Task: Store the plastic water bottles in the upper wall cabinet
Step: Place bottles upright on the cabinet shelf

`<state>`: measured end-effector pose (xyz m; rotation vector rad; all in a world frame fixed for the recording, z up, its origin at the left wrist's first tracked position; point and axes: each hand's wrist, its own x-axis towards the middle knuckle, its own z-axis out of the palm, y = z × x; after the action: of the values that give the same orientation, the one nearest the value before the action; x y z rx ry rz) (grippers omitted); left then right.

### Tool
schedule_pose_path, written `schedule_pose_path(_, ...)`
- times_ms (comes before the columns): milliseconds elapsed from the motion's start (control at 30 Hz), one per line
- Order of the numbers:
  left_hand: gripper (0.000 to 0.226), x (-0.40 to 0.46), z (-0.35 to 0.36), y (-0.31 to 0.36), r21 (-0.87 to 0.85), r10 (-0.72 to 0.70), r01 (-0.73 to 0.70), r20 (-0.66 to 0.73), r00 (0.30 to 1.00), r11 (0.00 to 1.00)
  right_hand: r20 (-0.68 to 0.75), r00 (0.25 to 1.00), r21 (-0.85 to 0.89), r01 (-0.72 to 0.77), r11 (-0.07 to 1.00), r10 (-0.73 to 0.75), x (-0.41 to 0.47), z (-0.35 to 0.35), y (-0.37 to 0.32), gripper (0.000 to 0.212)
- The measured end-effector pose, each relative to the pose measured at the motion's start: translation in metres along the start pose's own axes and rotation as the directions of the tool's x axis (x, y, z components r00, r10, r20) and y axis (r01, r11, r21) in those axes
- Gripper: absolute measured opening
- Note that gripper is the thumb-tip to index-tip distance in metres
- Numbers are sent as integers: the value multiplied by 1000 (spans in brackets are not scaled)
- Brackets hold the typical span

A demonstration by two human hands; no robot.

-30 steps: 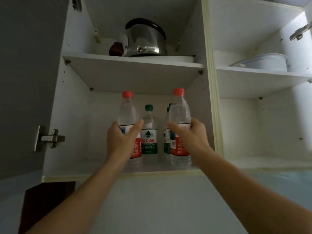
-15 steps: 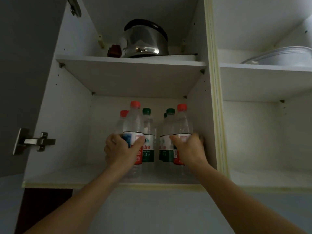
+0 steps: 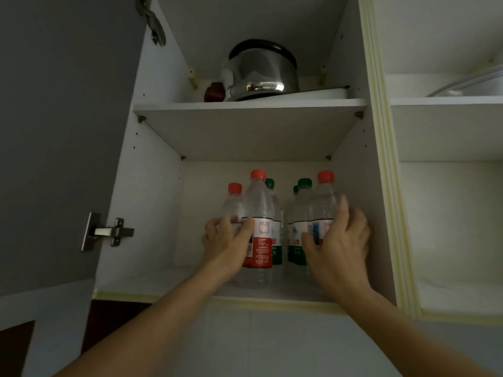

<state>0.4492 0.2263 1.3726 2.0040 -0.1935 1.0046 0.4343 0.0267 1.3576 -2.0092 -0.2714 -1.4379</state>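
Both hands [image 3: 283, 240] around red-capped bottles [image 3: 257, 213] — lower cabinet shelf [image 3: 163, 281]

Bare forearms, no sleeves; left hand [image 3: 227, 242], right hand [image 3: 339, 240] ungloved.

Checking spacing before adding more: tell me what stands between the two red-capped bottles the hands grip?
Green-capped bottles, standing slightly behind, fill the gap between the left-held bottle and right-held bottle, per the head view.

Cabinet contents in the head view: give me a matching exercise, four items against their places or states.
Items:
1. metal pot
2. left hand
3. right hand
4. green-capped bottles

Places:
A. behind the red-capped ones
B. on the upper shelf
C. on the red-capped bottle nearest the right wall
D. on the red-labelled bottle

Pairs: 1-B, 2-D, 3-C, 4-A
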Motion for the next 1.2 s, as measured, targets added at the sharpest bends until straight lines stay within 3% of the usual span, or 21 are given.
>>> schedule_pose_path(100,60,27,-28,-6,-98,33,-38,-50,998,994,-4,964,-98,263,960,-265,-9,6,-20,94)
schedule_pose_path(167,61,43,-39,-9,-150,13,-7,44,999,989,85,946,-116,321,940,-312,-12,18,-35,95)
schedule_pose_path(300,67,58,-32,-27,-227,33,35,287,957,973,198,946,-94,279,956,-257,-17,47,-55,104)
schedule_pose_path(367,68,63,-27,-39,-282,87,3,307,948,959,218,953,-104,238,966,-211,-15,57,-60,107)
schedule_pose_path(500,61,69,-32,-50,-351,125,0,334,934,936,266,954,58,130,990,-141,-11,61,-63,117)
schedule_pose_path(633,49,64,-38,-50,-427,164,14,377,912,904,219,966,140,106,984,-135,-15,49,-59,116)
schedule_pose_path(833,41,42,-27,-19,-562,280,53,489,826,825,64,996,-150,74,986,-65,-25,10,-35,108)
schedule_pose_path(933,38,32,-8,-2,-541,316,-7,482,818,841,-4,996,-336,81,938,-87,-30,-1,-23,101)
schedule_pose_path(1100,38,24,10,8,-430,336,-144,413,847,891,27,999,-373,32,927,-24,-35,-3,-12,81)
schedule_pose_path(1200,49,25,5,7,-363,335,-192,387,859,912,-45,994,-387,77,919,-103,-37,1,-21,75)
